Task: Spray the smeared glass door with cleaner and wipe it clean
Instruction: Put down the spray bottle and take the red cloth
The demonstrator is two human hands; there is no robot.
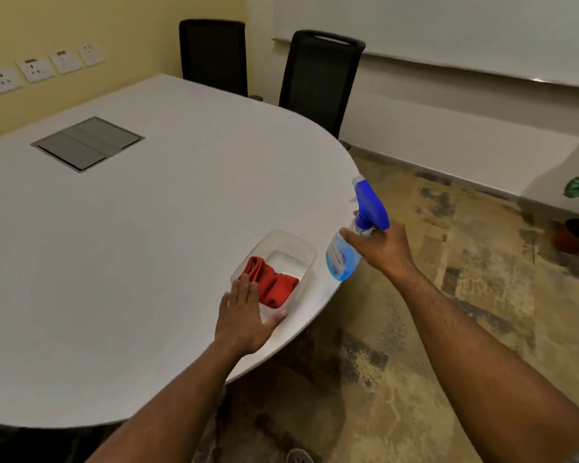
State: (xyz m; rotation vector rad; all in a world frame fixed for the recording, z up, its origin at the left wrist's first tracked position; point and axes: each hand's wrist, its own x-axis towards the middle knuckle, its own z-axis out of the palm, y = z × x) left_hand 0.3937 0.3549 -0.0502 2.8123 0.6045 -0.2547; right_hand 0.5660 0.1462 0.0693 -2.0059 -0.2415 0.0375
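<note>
- A meeting room: a pale rounded table (147, 245) fills the left, two black chairs (318, 78) stand at its far side, and mottled flooring runs off to the right.
- No glass door shows anywhere in this view, so where it stands cannot be told.
- The right hand (381, 248) is wrapped round the neck of a spray bottle (343, 259) of blue cleaner, held tilted in the air just off the table's right edge.
- The left hand (244, 315), fingers straight, rests on the near end of a clear plastic tub (301, 252) holding a folded red cloth (274, 285).
- Risk: the tub sits close to the table edge, and a careless pull at the cloth could tip or slide it off.
- Risk: the bottle is held by its neck only and tilted; a loose hold could let it slip.
</note>
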